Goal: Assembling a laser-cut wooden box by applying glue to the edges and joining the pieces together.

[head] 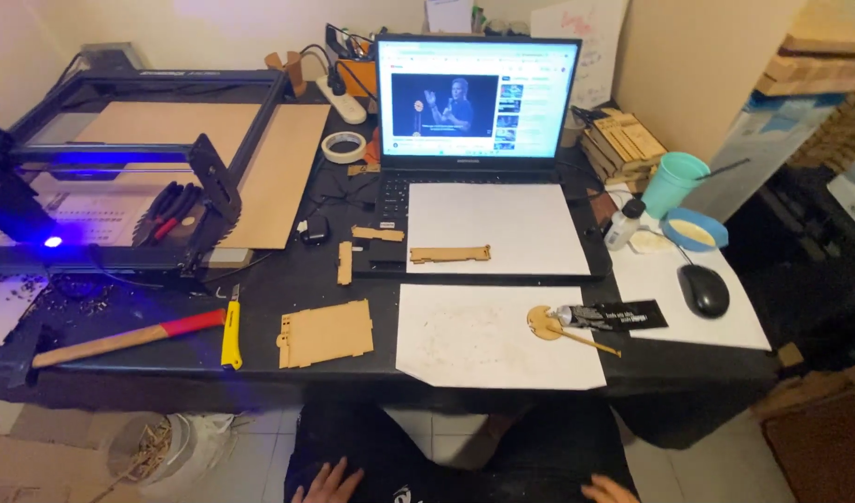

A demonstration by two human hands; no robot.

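Head view, looking down at a black worktable (539,373). Both hands are being rested on the dark-clad lap at the bottom edge, below the table. The left hand (327,484) is being held open with fingers spread, gripping nothing. Only the fingertips of the right hand (606,488) are being shown, lying loose and empty; how far it is open cannot be told.

Nearest the hands, a white paper sheet (488,337) is being kept at the table's front edge. On its right side a round wooden disc (542,321) is lying, touched by the nozzle of a black glue tube (614,316) with white lettering. Left of the sheet, a flat notched wooden panel (325,333) is lying, then a yellow utility knife (231,331) and a hammer (125,338) with a red-banded wooden handle.

Further back, a second white sheet (497,226) is being laid over an open laptop (474,102), with a slim wooden strip (450,253) on it. At right, a turquoise cup (674,183), a small white bottle (623,224), a blue bowl (693,230) and a black mouse (704,290) are being kept together. At left, a laser engraver (120,158) is glowing blue.
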